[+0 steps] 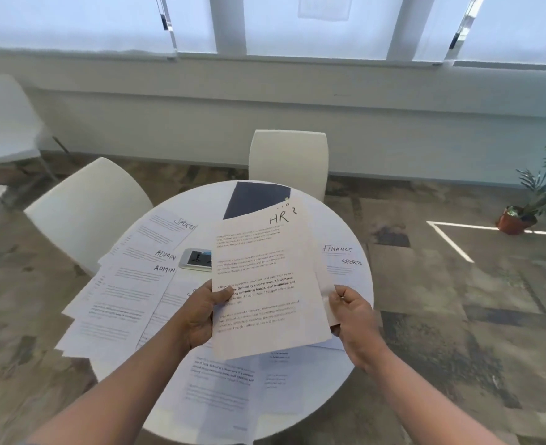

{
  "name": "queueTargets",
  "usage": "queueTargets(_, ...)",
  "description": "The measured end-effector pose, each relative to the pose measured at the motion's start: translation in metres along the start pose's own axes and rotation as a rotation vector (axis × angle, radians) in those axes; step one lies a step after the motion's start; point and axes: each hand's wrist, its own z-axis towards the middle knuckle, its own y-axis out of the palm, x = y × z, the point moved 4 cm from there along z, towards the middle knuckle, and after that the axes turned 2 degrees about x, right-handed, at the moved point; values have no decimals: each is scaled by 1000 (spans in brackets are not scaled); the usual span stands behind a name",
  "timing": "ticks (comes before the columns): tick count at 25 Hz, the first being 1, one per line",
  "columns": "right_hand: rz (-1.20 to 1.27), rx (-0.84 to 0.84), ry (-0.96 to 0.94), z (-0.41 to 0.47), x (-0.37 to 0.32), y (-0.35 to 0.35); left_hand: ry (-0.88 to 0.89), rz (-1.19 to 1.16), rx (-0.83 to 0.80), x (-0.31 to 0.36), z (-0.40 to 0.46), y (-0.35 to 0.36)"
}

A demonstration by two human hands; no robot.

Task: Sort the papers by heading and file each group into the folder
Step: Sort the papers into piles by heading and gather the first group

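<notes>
I hold a small stack of papers headed HR (265, 277) up above the round white table (342, 229). My left hand (201, 316) grips its left edge with the thumb on top. My right hand (352, 316) pinches the lower right edge. Loose sheets lie spread on the table: two headed ADMIN (136, 277) at the left, one headed SPORTS (165, 229) behind them, FINANCE (336, 252) and another SPORTS sheet (345, 268) at the right, more (220, 387) near me. A dark folder (252, 197) lies at the table's far side, partly hidden by the held papers.
A phone (196, 258) lies on the table's middle, partly behind the held stack. White chairs stand at the far side (287, 155) and far left (85, 207) of the table. A potted plant (522, 213) stands on the floor at the right.
</notes>
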Motion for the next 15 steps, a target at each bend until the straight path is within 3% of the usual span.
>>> queueTargets(5,-40,-169,112,-2,9,30,67,47,78,12,-15,-31)
queueTargets(9,56,-267,230,-3,9,62,87,169,11,21,-28,-57)
queueTargets(15,-53,-155,160,-1,11,136,113,278,-17,51,-27,-112)
